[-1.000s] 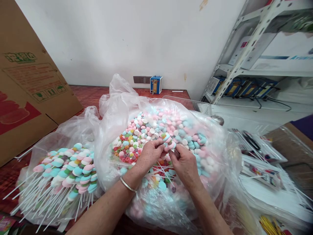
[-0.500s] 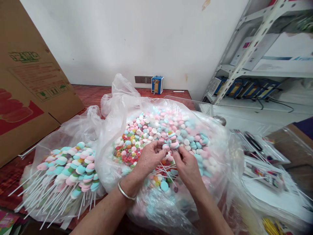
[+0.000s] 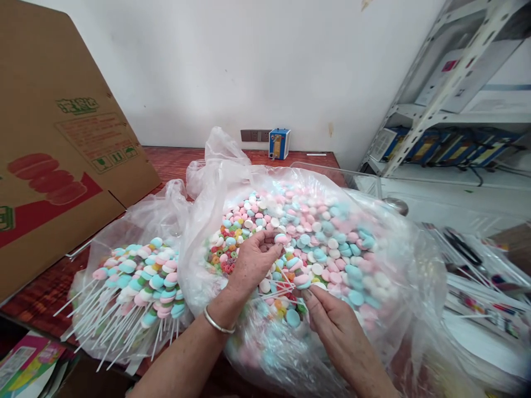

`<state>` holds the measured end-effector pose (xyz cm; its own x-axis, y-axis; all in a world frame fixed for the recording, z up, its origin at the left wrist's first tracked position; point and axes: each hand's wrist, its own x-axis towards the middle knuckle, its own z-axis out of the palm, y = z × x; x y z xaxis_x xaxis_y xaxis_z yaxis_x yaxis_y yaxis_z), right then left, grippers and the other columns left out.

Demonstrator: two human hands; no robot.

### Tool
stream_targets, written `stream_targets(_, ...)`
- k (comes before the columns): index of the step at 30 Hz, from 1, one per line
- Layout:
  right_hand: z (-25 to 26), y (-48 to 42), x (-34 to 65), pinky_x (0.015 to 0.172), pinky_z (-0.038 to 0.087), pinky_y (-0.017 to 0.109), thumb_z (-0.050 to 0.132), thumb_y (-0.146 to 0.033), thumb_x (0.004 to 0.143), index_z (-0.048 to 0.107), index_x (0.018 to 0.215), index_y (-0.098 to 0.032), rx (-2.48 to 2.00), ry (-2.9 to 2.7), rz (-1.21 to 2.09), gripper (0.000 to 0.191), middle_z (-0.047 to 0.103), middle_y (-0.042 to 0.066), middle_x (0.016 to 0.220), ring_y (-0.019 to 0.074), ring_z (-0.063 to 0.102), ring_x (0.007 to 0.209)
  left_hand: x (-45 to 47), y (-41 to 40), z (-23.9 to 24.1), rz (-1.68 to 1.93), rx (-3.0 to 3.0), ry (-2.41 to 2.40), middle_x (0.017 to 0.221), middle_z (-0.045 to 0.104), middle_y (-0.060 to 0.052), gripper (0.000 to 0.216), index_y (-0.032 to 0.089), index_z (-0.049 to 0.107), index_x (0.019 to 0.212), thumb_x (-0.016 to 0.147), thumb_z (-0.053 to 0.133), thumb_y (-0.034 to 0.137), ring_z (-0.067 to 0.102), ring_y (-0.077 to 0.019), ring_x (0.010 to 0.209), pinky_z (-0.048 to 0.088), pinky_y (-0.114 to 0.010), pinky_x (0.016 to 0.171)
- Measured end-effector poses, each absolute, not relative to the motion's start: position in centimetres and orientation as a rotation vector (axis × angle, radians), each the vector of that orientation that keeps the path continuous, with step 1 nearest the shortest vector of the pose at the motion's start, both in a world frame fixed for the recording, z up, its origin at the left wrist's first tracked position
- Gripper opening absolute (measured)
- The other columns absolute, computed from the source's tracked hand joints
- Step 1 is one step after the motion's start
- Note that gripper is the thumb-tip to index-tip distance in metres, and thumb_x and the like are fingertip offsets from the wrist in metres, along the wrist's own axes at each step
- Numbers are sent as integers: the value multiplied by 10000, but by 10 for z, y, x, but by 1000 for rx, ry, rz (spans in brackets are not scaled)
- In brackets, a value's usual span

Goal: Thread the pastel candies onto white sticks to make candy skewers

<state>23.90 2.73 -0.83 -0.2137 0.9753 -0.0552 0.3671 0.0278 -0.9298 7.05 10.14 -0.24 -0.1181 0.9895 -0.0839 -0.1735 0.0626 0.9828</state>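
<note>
My left hand (image 3: 254,260), a metal bangle on its wrist, pinches a pink, white and blue marshmallow (image 3: 281,239) between thumb and fingertips. Lower and to the right, my right hand (image 3: 338,318) grips a candy skewer (image 3: 293,264) near its end; pink, blue and yellow-green pieces are stacked on it, tilted. The skewer's stick is mostly hidden by the hand. Both hands are over a large open clear plastic bag (image 3: 199,221) full of pastel marshmallows (image 3: 317,255). Colourful gummy rings (image 3: 222,257) lie at its left side, and loose white sticks (image 3: 276,292) rest in front.
On the left, a pile of candy skewers (image 3: 145,276) lies on plastic, sticks toward me. Behind it stands a cardboard box (image 3: 83,132). A small blue device (image 3: 279,145) sits by the wall socket. At right are a metal shelf (image 3: 440,88) and scissors (image 3: 462,246) among packets.
My right hand has moved down and away from my left with the skewer; the two were close together before. The camera has turned slightly left, so the scene sits further right.
</note>
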Motion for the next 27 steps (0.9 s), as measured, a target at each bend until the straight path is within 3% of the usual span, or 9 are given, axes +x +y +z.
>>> stream_targets(8,-17,25,238,401,162,238,457,-603,950,509,709,-235,-1345,-1417,1502,443,305,-86,508,106,241,437,73,97,-5,1305,1124,1216,844,768,-49,241,149,727,977,753,768,230,715,-159,759,579,-270,739)
stream_targets(16,-26,24,225,376,150,228,462,-614,949,477,735,-241,-1288,-1257,1572,430,302,-111,476,85,175,400,77,94,-8,1316,1208,1196,899,769,-47,192,171,714,950,768,714,231,727,-174,821,572,-281,776)
stream_targets(22,-18,27,214,413,222,240,428,-541,962,467,707,-243,-1354,-1342,1362,394,376,-80,500,106,284,430,78,92,-6,1385,1123,1144,905,757,-43,187,176,674,940,770,713,242,726,-180,869,569,-286,810)
stream_targets(27,-15,22,200,539,361,260,374,-444,987,469,710,-243,-1423,-1608,953,354,576,-2,622,160,520,570,89,90,5,1466,643,924,870,700,-28,315,203,553,966,827,689,451,712,-172,780,558,-251,638)
